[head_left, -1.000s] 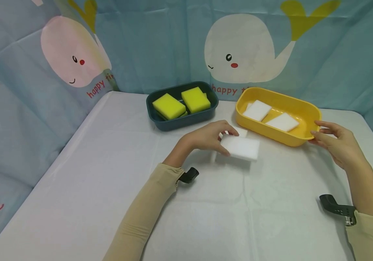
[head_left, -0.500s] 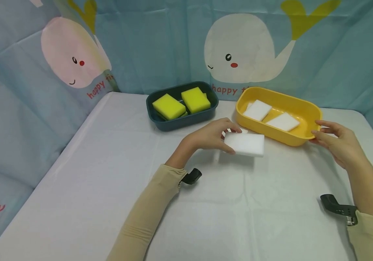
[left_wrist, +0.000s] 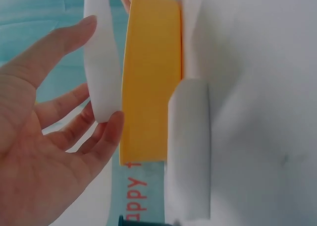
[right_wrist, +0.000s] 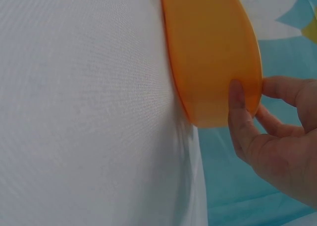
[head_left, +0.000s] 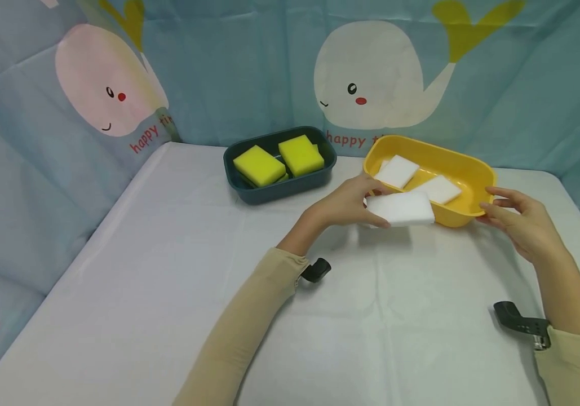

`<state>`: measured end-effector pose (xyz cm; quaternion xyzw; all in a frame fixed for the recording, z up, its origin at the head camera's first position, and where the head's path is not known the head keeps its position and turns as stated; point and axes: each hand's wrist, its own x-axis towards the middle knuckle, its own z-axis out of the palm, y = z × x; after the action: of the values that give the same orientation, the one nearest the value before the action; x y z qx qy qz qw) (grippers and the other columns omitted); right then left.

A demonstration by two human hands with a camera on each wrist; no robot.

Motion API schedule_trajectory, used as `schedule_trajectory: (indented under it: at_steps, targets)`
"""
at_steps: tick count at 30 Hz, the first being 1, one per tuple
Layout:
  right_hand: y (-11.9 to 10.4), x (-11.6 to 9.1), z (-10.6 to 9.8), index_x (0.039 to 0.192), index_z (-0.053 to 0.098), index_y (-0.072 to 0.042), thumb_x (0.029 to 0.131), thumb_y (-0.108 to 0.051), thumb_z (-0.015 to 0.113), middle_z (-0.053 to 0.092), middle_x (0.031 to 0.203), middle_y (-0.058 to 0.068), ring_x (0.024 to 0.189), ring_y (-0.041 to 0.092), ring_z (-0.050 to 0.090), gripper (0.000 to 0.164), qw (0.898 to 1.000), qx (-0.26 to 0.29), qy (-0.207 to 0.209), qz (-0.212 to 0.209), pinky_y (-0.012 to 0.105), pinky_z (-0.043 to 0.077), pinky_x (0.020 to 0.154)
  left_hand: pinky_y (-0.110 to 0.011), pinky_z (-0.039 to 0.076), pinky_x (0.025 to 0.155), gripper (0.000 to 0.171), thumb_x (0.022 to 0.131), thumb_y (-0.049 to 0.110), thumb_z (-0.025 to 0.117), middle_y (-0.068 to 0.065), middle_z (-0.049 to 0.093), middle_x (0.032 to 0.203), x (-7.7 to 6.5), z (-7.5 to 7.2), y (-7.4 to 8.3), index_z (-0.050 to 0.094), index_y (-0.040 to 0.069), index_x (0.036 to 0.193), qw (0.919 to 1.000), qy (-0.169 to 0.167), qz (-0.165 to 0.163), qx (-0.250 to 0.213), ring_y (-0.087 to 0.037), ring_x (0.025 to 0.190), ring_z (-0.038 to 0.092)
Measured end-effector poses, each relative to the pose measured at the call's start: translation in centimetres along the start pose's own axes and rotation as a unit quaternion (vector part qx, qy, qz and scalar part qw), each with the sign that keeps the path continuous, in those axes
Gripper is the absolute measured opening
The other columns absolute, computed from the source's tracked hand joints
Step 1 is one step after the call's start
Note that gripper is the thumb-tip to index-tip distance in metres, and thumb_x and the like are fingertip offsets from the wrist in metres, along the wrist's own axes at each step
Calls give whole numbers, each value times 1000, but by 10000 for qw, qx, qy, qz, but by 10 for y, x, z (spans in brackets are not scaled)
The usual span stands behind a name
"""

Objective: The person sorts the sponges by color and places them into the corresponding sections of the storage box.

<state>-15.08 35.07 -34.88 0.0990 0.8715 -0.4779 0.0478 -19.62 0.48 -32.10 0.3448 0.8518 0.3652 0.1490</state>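
Note:
My left hand pinches a white sponge between thumb and fingers, lifted above the table. In the head view this sponge overlaps the front wall of the yellow tray. Another white sponge lies on the table below the hand in the left wrist view; from the head it is mostly hidden. Two white sponges show plainly inside the tray, one on the left and one nearer the middle. At the tray's right end, my right hand grips the rim, with fingertips on the outer wall.
To the left of the yellow tray stands a dark green tray holding yellow sponges, one beside another. A white cloth covers the table. Behind it hangs a blue curtain printed with whales.
My left hand has carried the white sponge to the right and away from me, up to the yellow tray's front wall. The right hand keeps its hold on the rim.

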Motion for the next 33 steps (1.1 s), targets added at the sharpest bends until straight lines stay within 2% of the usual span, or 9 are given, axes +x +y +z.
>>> schedule_trajectory:
  at_steps: [6, 16, 19, 22, 27, 30, 33]
  targets:
    - [-1, -1, 0, 164, 22, 6, 111, -27, 54, 38, 125, 14, 82, -12, 56, 71, 10000, 12, -15, -11, 8, 57, 76, -16, 45, 96, 63, 86, 32, 90, -6, 67, 132, 16, 5, 9, 66, 6, 139, 9995, 244, -34, 221, -15, 118, 55]
    - [-1, -3, -2, 165, 22, 3, 111, -31, 55, 38, 125, 14, 84, -11, 54, 72, 9998, -97, 89, 151, 7, 56, 75, -13, 44, 90, 69, 88, 48, 85, -2, 61, 135, 47, 14, 27, 63, 12, 143, 9937, 425, -710, 762, -10, 118, 53]
    - [-1, -3, -2, 166, 22, 2, 110, -32, 55, 38, 125, 14, 85, -11, 54, 73, 9998, -67, 90, 166, 8, 56, 76, -11, 44, 90, 70, 89, 49, 83, -1, 61, 134, 55, 17, 32, 62, 11, 144, 9918, 518, -803, 849, -9, 118, 53]
    - [-1, -2, -2, 166, 22, 2, 110, -31, 55, 38, 124, 13, 84, -11, 54, 72, 9998, 6, 71, 171, 8, 57, 76, -10, 43, 94, 70, 89, 50, 83, 0, 63, 135, 62, 21, 36, 63, 10, 143, 9895, 674, -882, 929, -8, 120, 53]
    - [-1, -1, -1, 165, 23, 3, 110, -30, 55, 37, 124, 13, 82, -13, 56, 72, 9999, 52, 48, 130, 8, 57, 75, -10, 42, 102, 71, 90, 55, 81, 5, 63, 138, 72, 26, 45, 62, 12, 144, 9821, 840, -1261, 1117, -6, 126, 51]
    - [-1, -1, -1, 165, 23, 4, 110, -29, 55, 37, 124, 13, 81, -13, 56, 72, 9999, 56, 41, 104, 8, 57, 75, -10, 44, 97, 68, 91, 54, 80, 5, 64, 134, 77, 28, 47, 64, 12, 142, 9801, 953, -1367, 1082, -5, 120, 53]
    - [-1, -1, 0, 165, 23, 4, 110, -29, 56, 38, 123, 13, 82, -13, 55, 72, 9999, 56, 25, 99, 8, 57, 75, -11, 43, 83, 56, 90, 53, 81, 6, 67, 118, 81, 28, 49, 70, 12, 127, 9781, 1146, -1426, 989, -4, 106, 53]
